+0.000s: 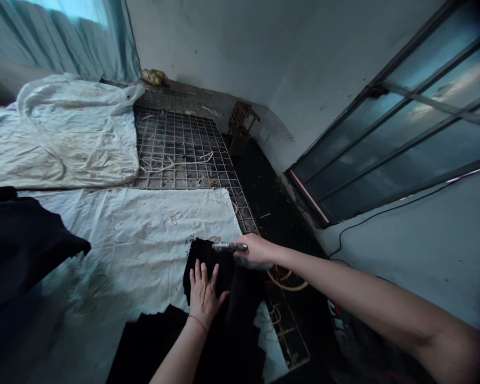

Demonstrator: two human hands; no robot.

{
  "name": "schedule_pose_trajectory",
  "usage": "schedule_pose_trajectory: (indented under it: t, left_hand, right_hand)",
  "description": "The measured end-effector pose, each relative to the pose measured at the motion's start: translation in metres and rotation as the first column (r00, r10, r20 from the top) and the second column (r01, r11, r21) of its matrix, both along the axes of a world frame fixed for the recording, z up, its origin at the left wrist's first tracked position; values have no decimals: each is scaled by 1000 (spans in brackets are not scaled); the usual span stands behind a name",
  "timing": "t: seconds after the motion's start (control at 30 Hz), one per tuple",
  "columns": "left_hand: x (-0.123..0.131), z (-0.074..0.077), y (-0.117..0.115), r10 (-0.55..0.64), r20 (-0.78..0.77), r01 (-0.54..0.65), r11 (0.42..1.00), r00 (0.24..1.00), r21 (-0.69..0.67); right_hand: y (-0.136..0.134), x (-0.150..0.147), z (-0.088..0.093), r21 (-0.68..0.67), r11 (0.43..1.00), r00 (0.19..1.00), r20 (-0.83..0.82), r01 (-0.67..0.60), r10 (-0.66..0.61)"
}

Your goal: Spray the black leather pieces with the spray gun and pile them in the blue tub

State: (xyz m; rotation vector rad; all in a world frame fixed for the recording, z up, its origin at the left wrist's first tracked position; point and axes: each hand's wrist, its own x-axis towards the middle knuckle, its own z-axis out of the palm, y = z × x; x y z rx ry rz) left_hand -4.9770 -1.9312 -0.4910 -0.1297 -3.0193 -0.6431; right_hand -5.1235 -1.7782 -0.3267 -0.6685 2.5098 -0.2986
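Note:
My left hand (203, 295) lies palm down with its fingers spread on a folded black cloth piece (198, 256). My right hand (254, 249) is closed around a slim grey metal tool (224, 247), whose exact kind I cannot make out. The tool points left over the far part of the black cloth. More black cloth (148, 346) with jagged edges spreads nearer to me, partly under my left forearm. All this cloth rests on a white sheet (144, 229), which has small dark handwriting beside the folded piece.
A dark cloth heap (20, 240) sits at the left. Beyond the sheet is a wire grid (180, 138) strewn with cords, beside a crumpled white covering (64, 133). A brown stool (242, 120) stands by the far wall. Along the right wall runs a black cable (368, 216).

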Motion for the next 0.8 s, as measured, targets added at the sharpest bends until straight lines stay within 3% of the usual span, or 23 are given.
schedule_pose_trajectory:
  t: [0.17,0.27,0.4,0.5,0.6,0.67,0.73,0.8]
  left_hand:
    - [0,4,0,12,20,-11,1000,1000,-25]
    - [-1,5,0,6,32,-5,1000,999,-29]
    - [0,7,1,16,26,-16,1000,1000,-10]
    - [0,10,0,20,7,-20,999,1000,25]
    - [-8,18,-9,75,-21,-73,994,997,77]
    - [-18,25,-18,231,-25,-228,969,973,99]
    - [-31,30,-27,429,-2,-428,901,903,75]
    - [-43,33,-34,534,46,-535,845,844,16]
  right_hand:
    - [2,2,4,15,999,999,-15,35,-35]
    - [9,1,4,-24,1000,999,31,-10,11]
    - [27,-15,13,-102,994,999,19,48,-46]
    - [46,-38,31,-261,964,987,161,54,-12]
    - [56,-66,46,-466,863,963,257,194,-78]
    - [53,-87,47,-572,759,949,233,311,-213]
    - [41,-109,37,-666,642,920,201,381,-338]
    - [23,-130,20,-739,537,894,202,407,-401]
